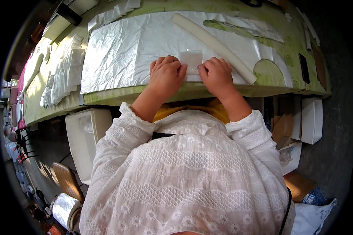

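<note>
Between my hands, near the table's front edge, is a small square white translucent packet, perhaps a plastic bag. My left hand pinches its left side, with the fingers curled. On the opposite side my right hand grips the lower right edge between thumb and bent fingers. Beneath lies a large crinkled silvery-white plastic sheet spread over the green table. A long cream-coloured tube runs diagonally across the sheet, just beyond my right hand.
Rows of overlapping white packets lie on the left of the green tablecloth. A dark phone rests at the right end. White foam boxes stand under the front edge, and a wooden chair is at lower left.
</note>
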Motion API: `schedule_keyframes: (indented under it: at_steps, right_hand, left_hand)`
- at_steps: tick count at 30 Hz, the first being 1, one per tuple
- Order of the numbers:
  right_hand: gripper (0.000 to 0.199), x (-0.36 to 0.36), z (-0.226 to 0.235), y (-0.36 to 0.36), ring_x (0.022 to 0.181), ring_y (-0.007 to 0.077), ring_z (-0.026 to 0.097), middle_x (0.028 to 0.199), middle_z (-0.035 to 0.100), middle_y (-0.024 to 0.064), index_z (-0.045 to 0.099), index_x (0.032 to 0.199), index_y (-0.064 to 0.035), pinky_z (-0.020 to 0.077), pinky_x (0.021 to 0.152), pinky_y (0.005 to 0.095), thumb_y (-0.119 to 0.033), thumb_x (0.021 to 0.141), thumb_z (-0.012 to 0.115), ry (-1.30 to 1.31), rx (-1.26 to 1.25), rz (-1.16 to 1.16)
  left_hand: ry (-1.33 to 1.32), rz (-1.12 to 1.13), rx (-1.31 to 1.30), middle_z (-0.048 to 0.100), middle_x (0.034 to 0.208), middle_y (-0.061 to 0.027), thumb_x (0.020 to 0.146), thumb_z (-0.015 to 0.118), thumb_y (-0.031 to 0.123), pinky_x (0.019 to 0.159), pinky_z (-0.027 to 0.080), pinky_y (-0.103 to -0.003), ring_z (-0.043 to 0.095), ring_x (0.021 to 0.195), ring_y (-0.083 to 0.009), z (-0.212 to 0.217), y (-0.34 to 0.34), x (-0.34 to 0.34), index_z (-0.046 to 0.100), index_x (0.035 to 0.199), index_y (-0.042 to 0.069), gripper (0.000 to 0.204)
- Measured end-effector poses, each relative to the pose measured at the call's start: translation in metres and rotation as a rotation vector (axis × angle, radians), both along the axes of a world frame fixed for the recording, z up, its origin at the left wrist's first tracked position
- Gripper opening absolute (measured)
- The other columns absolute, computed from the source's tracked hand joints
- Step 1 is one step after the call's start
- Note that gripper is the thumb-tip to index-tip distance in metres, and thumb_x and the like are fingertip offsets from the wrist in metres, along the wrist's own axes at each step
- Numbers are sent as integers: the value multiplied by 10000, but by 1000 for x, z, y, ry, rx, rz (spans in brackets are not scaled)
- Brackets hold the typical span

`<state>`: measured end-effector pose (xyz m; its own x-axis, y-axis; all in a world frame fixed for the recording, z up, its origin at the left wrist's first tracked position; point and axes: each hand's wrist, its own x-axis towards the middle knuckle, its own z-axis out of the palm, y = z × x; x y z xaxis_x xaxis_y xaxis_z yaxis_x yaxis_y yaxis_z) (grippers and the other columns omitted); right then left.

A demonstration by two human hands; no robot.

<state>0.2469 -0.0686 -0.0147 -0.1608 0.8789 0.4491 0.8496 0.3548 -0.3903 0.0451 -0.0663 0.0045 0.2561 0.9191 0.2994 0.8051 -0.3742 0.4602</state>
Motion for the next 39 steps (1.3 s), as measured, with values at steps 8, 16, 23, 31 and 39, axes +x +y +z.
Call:
schedule_keyframes:
  at_steps: [8, 16, 23, 31, 39]
  right_hand:
    - [170, -9, -2, -4, 790, 316, 582, 774, 623, 69, 622, 688, -94, 439, 743, 474, -207, 800, 680, -37, 104, -92]
    - [307, -7, -2, -6, 887, 327, 621, 900, 673, 91, 668, 1094, -93, 461, 829, 500, -185, 801, 677, 97, 122, -93]
    - [505, -9, 20, 7, 984, 337, 665, 1023, 718, 123, 640, 1275, -78, 484, 898, 499, -221, 792, 678, -64, -198, -121]
    - [459, -5, 24, 5, 1013, 339, 660, 1017, 715, 112, 687, 1219, -99, 479, 903, 499, -278, 796, 672, -32, -285, -38]
    - [255, -28, 24, -63, 912, 251, 631, 949, 674, 63, 710, 1099, -108, 492, 859, 383, -168, 851, 708, 256, -94, 266]
  left_hand:
    - [-32, 48, 36, 605, 1330, -64, 937, 636, 325, 1040, 391, -518, 567, 1201, -310, -13, 13, 6, 636, 1294, 160, 393]
    - [280, -376, 11, 345, 1634, -119, 931, 575, 421, 1197, 193, -664, 278, 1516, -391, -3, 18, 15, 444, 1528, 202, 650]
    - [237, -301, 56, 418, 1566, -177, 872, 680, 336, 1170, 282, -631, 374, 1448, -422, 6, 6, 17, 485, 1486, 192, 660]
    - [-1016, -61, -1013, 612, 1251, -84, 1011, 639, 239, 999, 493, -418, 595, 1164, -220, -11, -94, -25, 501, 1346, 71, 399]
    - [-1608, 108, -1193, 642, 1167, -85, 1055, 561, 206, 939, 529, -364, 642, 1049, -181, -21, -84, -6, 546, 1246, 30, 260]
